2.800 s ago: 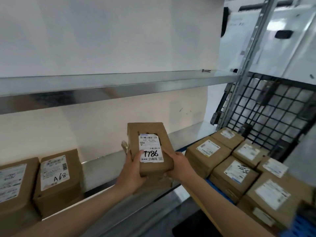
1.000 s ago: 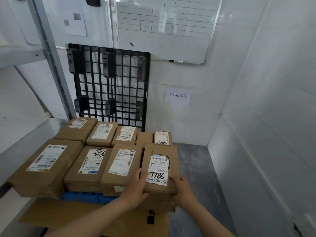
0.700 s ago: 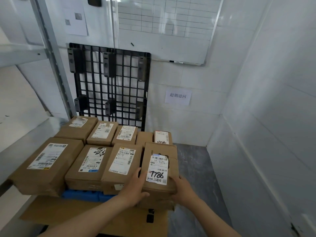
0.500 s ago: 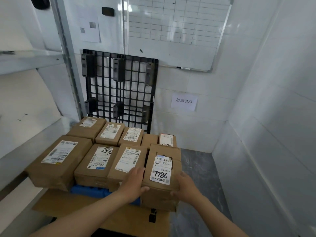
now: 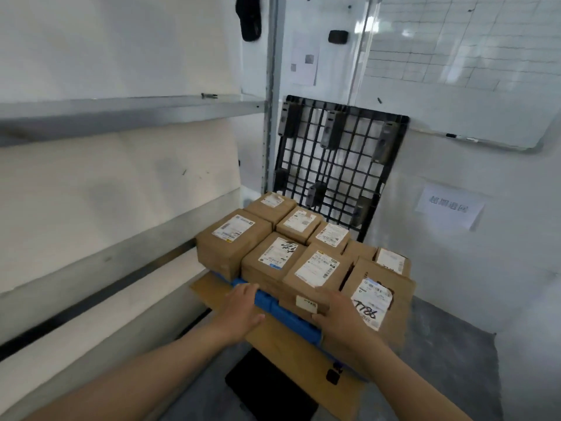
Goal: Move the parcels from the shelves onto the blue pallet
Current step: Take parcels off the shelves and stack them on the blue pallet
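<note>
- Cardboard under the right hand: palm lying flat and slack against the near left edge of the T786 parcel, gripping nothing, probably squaring it against its neighbours.
- Hovering with fingers spread, empty, over the blue pallet: left hand, left of the parcel.
- Sitting on that pallet's right front corner: the parcel.
- Leaning on the tiled wall behind the pallet: black grid pallet; bare metal shelves left of it.
</note>
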Demonstrator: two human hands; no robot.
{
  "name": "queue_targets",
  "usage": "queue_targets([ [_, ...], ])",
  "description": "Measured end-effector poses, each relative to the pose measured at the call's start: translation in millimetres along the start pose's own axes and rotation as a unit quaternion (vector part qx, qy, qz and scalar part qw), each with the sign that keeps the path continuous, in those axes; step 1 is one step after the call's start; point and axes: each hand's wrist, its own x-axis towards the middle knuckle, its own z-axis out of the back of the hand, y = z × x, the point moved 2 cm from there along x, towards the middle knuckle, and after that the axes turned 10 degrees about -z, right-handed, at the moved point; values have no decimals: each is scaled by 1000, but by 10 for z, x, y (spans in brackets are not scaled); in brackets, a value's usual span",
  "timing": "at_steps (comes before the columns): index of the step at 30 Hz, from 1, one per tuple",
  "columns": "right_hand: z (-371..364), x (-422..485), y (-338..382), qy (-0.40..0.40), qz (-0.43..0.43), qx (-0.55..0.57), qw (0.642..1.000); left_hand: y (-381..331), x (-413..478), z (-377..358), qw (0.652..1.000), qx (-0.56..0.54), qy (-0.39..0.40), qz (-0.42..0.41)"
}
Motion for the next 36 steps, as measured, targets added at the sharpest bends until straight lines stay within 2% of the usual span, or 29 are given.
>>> queue_targets([
  [5, -329, 10, 716, 52, 99, -33, 993, 551, -681, 343, 995, 26, -31, 87],
  [9, -651, -80, 1319, 80, 131, 21, 988, 924, -1272, 647, 984, 42, -82, 149],
  [12, -918, -205, 1726, 102, 179, -37, 978, 1166, -1724, 816, 977, 45, -102, 183],
  [16, -1181, -439, 2186, 80, 249, -91, 961, 1446, -2344, 1001, 966, 45, -118, 224],
  [25, -1943, -1427, 3261, 120, 273, -84, 951, 2033, -3936, 1380, 941, 37, -169, 290],
  [28, -2177, -1718, 3590, 107, 281, -88, 949, 2221, -4363, 1496, 933, 34, -189, 303],
  [36, -2589, -2066, 4211, 121, 289, -103, 944, 2587, -4775, 1753, 914, 12, -208, 347],
])
